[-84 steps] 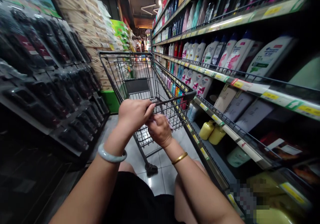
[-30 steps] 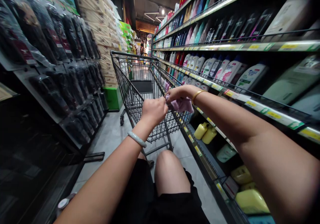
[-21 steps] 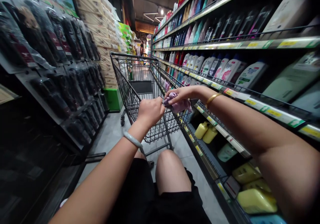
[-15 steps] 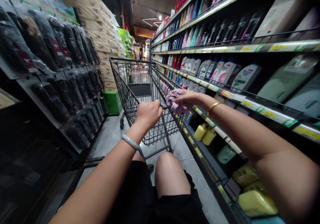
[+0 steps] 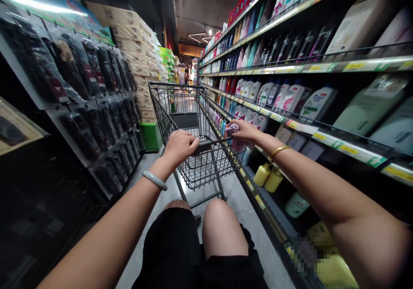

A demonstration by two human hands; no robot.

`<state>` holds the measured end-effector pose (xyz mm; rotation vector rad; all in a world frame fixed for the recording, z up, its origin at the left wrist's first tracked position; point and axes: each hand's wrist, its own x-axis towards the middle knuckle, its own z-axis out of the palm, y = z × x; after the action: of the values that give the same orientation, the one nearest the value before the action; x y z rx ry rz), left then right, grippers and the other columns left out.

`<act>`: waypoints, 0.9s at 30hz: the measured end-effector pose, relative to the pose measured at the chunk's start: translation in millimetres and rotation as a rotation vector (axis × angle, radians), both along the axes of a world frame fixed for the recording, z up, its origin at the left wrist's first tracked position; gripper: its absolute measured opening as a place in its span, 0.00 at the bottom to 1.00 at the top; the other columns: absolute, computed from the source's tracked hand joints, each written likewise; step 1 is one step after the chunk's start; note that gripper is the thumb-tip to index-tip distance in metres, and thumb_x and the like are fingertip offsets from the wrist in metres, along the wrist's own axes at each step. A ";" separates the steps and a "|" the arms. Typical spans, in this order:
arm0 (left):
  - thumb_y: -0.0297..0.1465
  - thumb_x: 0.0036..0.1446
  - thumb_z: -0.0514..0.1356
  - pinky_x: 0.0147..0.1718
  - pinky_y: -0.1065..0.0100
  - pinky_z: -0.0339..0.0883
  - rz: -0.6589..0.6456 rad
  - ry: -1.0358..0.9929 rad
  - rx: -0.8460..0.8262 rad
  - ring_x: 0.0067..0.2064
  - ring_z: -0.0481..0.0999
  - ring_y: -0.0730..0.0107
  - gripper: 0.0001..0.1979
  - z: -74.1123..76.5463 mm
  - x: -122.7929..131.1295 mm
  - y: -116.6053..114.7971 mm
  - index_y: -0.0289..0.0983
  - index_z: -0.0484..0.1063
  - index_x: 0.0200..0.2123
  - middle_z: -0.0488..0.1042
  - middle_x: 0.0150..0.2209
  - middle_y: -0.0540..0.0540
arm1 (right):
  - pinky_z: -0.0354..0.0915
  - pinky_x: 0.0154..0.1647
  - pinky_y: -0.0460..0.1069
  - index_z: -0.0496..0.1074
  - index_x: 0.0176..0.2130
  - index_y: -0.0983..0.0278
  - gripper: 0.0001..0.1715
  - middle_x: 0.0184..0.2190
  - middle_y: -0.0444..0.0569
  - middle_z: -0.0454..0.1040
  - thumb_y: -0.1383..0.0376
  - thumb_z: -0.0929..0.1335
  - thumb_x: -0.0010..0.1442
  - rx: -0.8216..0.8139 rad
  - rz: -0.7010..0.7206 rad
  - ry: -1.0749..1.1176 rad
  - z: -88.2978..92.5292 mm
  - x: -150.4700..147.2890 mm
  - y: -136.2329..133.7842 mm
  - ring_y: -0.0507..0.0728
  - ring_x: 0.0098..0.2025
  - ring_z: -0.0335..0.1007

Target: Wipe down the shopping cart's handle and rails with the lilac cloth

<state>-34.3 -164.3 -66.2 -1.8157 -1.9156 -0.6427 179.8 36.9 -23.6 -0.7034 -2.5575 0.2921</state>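
Note:
A black wire shopping cart (image 5: 180,104) stands in the aisle right in front of me. My left hand (image 5: 179,146) is closed around the cart's handle bar near its left end. My right hand (image 5: 243,130) is closed on a crumpled pink cloth (image 5: 232,128), pressed against the handle's right end. A pale bangle sits on my left wrist and a gold bangle on my right. My knees show below the cart.
Shelves of shampoo bottles (image 5: 290,95) line the right side, with yellow jugs (image 5: 267,178) low down. Racks of dark packaged goods (image 5: 93,91) fill the left. Stacked cartons (image 5: 135,52) and a green bin (image 5: 151,136) stand ahead left. A person (image 5: 186,74) stands far down the aisle.
My right hand has slid the pink cloth rightward along the handle, from beside my left hand to the handle's right end. My left hand stayed on the handle. The view tilted up slightly.

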 end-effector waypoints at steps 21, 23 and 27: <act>0.35 0.72 0.38 0.50 0.57 0.71 -0.073 -0.147 0.013 0.49 0.78 0.59 0.23 -4.5 32.2 33.3 0.36 0.71 0.51 0.80 0.46 0.38 | 0.65 0.42 0.49 0.76 0.45 0.59 0.22 0.39 0.43 0.79 0.66 0.69 0.49 -0.121 0.209 0.143 -10.2 2.1 -33.9 0.55 0.39 0.73; 0.40 0.73 0.39 0.62 0.52 0.65 -0.114 -0.130 -0.030 0.56 0.76 0.59 0.24 2.6 14.4 35.2 0.38 0.71 0.53 0.79 0.52 0.39 | 0.65 0.40 0.49 0.76 0.46 0.59 0.22 0.37 0.43 0.78 0.66 0.69 0.48 -0.119 0.088 0.110 -3.2 7.4 -32.1 0.55 0.38 0.72; 0.49 0.70 0.47 0.74 0.41 0.37 -0.224 -0.033 -0.180 0.68 0.67 0.53 0.25 12.6 -25.0 45.4 0.41 0.77 0.48 0.77 0.59 0.42 | 0.65 0.39 0.49 0.76 0.47 0.59 0.21 0.40 0.44 0.79 0.66 0.70 0.50 -0.154 0.127 0.136 1.5 -4.0 -51.8 0.55 0.38 0.73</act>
<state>-59.3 -119.0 -53.6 -2.1665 -1.8589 -0.5909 175.8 -14.8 -22.2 -0.5552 -2.4723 0.5643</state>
